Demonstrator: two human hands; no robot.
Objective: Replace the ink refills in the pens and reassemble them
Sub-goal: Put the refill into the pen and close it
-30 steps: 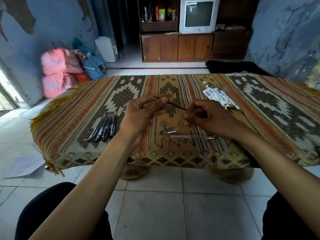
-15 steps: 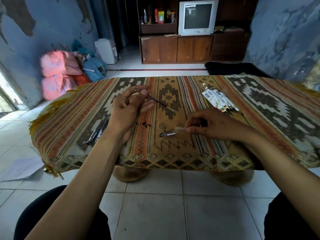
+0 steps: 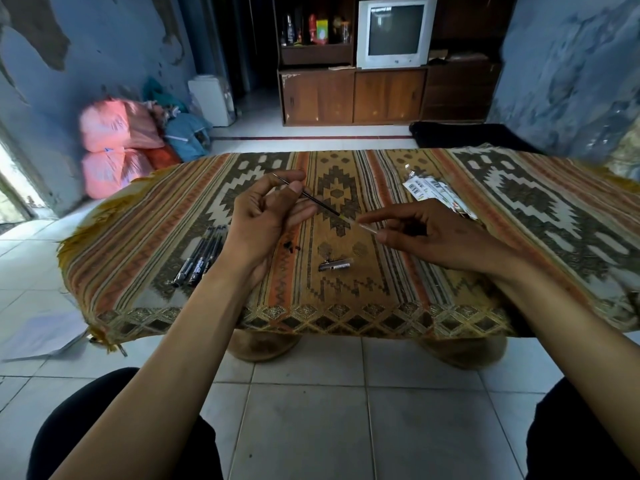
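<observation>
At the centre of the frame, above the patterned cloth [image 3: 381, 299] that covers a low table, a thin dark ink refill [image 3: 320, 202] runs on a slant from upper left to lower right between the two hands. The left hand [image 3: 266, 216] pinches its upper part between thumb and forefinger, the other fingers loosely curled below. The refill's lower end meets the mouth of a clear pen barrel [image 3: 367, 228], which the right hand [image 3: 433, 237] grips between its fingertips; whether the refill has entered the barrel cannot be told. Just below the hands, on the cloth, lies a short dark pen cap [image 3: 334, 266] with a silvery clip, on its side. Left of it, near the left wrist, sit a few tiny black bits [image 3: 291, 246], too small to identify. Further left, toward the cloth's left edge, a row of dark pens [image 3: 201, 254] lies side by side, touching one another. In the upper right part of the cloth, beyond the right hand, rests a pack of refills [image 3: 433, 192] in clear wrapping with barcodes. In the upper middle of the frame a white television [image 3: 394, 31] stands on a wooden cabinet [image 3: 353, 95]. Pink bags [image 3: 110, 147] are heaped against the blue wall at the left, and a sheet of paper [image 3: 41, 334] lies on the tiled floor at the lower left.
</observation>
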